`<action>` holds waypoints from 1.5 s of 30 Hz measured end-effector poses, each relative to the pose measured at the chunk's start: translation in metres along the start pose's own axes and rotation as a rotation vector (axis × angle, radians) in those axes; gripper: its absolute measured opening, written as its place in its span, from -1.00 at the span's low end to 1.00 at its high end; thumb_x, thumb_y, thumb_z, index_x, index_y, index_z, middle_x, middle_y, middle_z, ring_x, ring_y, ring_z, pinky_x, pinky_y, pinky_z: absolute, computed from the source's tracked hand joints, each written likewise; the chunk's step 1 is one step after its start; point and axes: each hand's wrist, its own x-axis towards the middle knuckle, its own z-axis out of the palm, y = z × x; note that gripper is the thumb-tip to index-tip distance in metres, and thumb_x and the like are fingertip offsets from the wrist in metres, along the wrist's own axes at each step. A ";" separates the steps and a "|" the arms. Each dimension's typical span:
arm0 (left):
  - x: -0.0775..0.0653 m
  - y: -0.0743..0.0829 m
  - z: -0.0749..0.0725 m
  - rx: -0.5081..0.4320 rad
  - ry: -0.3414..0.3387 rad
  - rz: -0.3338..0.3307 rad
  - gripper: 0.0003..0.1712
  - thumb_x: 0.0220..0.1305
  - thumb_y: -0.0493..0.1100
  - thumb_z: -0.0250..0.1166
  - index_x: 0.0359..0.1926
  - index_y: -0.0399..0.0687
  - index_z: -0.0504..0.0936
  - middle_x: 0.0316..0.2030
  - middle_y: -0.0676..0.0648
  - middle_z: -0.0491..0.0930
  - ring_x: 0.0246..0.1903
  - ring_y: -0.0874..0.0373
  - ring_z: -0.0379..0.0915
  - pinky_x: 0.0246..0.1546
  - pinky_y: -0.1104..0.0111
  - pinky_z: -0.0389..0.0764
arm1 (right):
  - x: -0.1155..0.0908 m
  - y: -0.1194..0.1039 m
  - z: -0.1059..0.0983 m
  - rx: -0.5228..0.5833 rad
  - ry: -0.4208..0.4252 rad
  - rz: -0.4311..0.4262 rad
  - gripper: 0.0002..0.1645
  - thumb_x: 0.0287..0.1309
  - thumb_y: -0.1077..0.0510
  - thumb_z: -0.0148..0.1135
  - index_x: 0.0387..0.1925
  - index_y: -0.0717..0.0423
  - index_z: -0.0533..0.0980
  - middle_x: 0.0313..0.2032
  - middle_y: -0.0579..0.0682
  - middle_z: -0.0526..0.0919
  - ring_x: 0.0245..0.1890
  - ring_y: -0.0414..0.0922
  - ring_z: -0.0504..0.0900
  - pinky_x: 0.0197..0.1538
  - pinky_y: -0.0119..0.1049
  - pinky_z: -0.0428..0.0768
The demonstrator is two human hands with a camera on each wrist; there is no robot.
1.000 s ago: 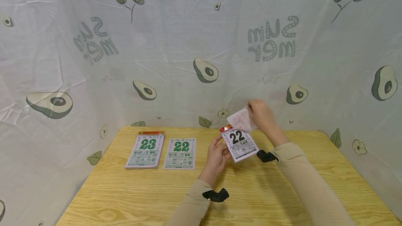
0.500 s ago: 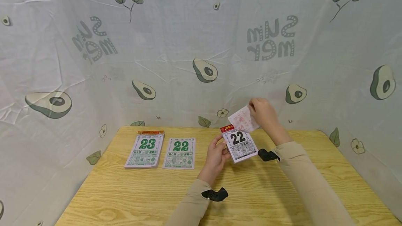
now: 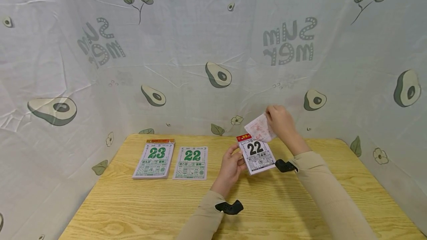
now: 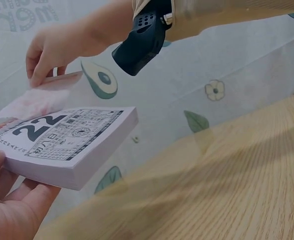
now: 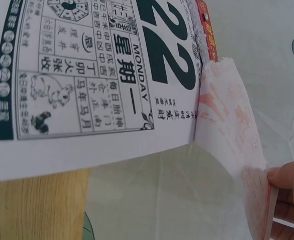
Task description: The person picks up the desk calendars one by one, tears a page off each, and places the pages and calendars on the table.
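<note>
My left hand (image 3: 230,166) grips a thick tear-off calendar (image 3: 258,155) by its left edge, thumb on top and fingers beneath, in the left wrist view too. The pad is tilted above the table, showing a black 22 below its red header (image 3: 244,137). My right hand (image 3: 280,121) pinches a thin page (image 3: 261,128) with reddish print, raised off the pad's top. In the right wrist view that leaf (image 5: 231,125) has a ragged end by the header; I cannot tell whether it is still joined there. My right fingertips (image 5: 281,177) hold its far edge.
To the left on the wooden table (image 3: 140,203) lies another calendar pad (image 3: 155,160) with a green 23. Beside it is a loose sheet (image 3: 191,163) with a green 22. A printed cloth (image 3: 186,47) hangs behind the table and at both sides.
The calendar in my left hand has shifted slightly right and down. My right hand has moved a little to the right with the page, which hangs at much the same angle.
</note>
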 end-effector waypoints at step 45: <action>0.000 0.002 -0.004 0.000 0.049 -0.005 -0.64 0.45 -0.27 0.02 0.22 -0.17 0.38 -0.11 -0.18 0.67 -0.31 0.12 0.66 -0.34 0.28 0.65 | -0.009 0.016 -0.002 0.018 0.018 0.100 -0.88 0.27 0.30 0.17 -0.32 0.34 0.53 -0.34 0.28 0.63 -0.28 0.21 0.58 -0.20 0.06 0.55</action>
